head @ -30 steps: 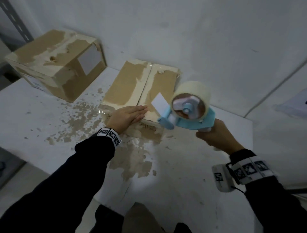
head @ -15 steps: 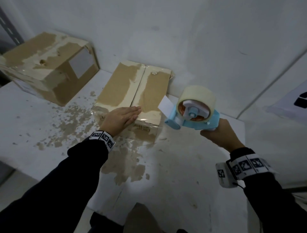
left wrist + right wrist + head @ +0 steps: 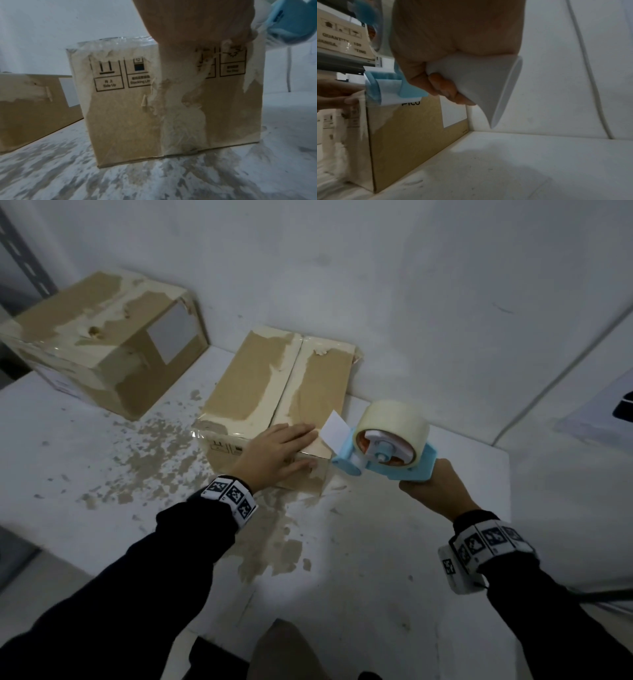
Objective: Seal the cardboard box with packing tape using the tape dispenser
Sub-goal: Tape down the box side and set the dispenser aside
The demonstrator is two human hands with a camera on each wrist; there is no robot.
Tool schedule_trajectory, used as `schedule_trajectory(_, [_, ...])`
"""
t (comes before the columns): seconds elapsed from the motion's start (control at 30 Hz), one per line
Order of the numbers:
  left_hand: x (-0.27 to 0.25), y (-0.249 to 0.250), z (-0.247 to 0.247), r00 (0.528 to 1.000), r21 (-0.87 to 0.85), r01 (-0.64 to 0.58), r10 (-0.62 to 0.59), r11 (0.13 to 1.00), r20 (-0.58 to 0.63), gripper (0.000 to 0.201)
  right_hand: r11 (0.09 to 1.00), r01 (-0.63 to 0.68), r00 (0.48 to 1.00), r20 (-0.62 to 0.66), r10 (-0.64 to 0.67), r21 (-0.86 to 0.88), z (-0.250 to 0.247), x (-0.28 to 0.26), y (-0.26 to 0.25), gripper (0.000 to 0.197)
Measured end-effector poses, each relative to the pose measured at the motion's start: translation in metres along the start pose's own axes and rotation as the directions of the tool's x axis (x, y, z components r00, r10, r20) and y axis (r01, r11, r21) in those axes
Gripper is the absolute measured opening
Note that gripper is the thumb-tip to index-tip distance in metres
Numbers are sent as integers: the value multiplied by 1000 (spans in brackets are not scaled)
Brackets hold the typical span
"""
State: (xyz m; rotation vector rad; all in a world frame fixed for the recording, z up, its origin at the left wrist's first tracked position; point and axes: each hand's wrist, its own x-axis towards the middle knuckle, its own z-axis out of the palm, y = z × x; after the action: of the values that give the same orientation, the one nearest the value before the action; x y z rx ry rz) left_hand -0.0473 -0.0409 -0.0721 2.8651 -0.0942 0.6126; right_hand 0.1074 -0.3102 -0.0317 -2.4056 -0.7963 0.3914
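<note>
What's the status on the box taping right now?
Left hand flat on cardboard box. Right hand grips tape dispenser beside box's near right corner. Nothing in the way.

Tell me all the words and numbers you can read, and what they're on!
"Side Up", near cardboard box, front panel.
"Stacking Li…", same panel, cut off by the left hand.
"12", above it.
"Pico", that box's right side.
"QUANTITY", "100", background carton; rest blurred.
Chinese characters and right-hand symbol captions: too blurred.
</note>
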Motion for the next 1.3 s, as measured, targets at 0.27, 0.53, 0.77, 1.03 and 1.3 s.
schedule_trajectory(0.27, [1,-4,-2,999,-90,27,-23,996,49,47,915,223,969,177,-171,-335,-23,22,-14,20])
schedule_trajectory(0.53, [3,-3,-8,994,-136,69,-57,988,92,52,946,178,973,191,-128,-272,-26,24,-16,21])
schedule_trajectory(0.77, [5,3,-10,959,-277,268,-228,923,170,54,984,-97,995,36,93,147,18,-23,-1,30])
schedule_trajectory(1.03, [3,8,-16,926,-172,290,-231,941,298,45,1000,13,999,-51,-13,10,25,-36,-1,29])
schedule_trajectory(1.3, [5,4,-16,922,-273,339,-261,900,286,47,905,-25,976,186,114,-425,25,-60,40,14])
